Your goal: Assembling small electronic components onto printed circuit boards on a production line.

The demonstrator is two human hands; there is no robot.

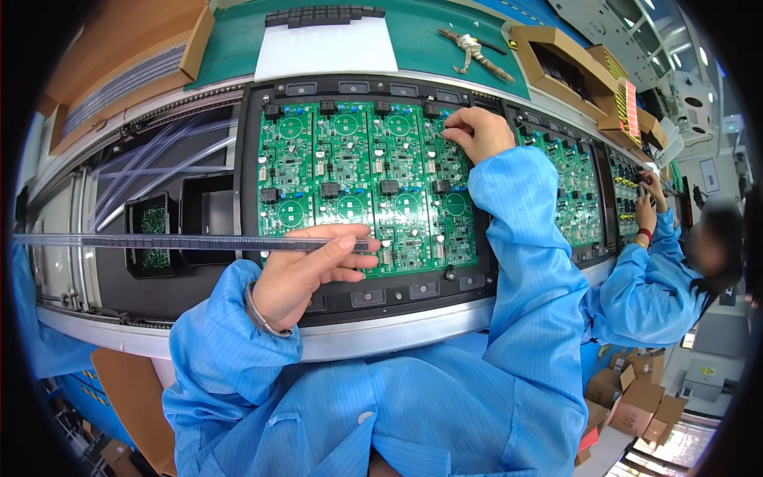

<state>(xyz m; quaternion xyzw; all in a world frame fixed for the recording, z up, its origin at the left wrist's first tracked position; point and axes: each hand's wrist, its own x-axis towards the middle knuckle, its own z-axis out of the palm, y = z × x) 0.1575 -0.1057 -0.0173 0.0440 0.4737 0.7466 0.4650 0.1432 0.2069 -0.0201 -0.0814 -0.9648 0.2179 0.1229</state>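
Head view: left hand (300,270) clasps a clear tube (191,242); right hand (483,133), fingers (459,120) nearly meeting, over a circuit board (451,168), hold unclear.

Reads as a factory floor, specifically an electronics assembly line. Evidence: metal side rail (389,342) and drive chain (191,102) along a conveyor; green circuit boards (346,163) set in rows in a black carrier frame (342,302), with further loaded carriers (596,251) down the line to the right. Also noted: black parts bin (155,261) with small green pieces, clear plastic tubes (151,163), green-topped bench (413,44), cartons (636,409) on the floor. Blue smock (318,421) on wearer, similar one on co-worker (648,306) stationed along same conveyor.
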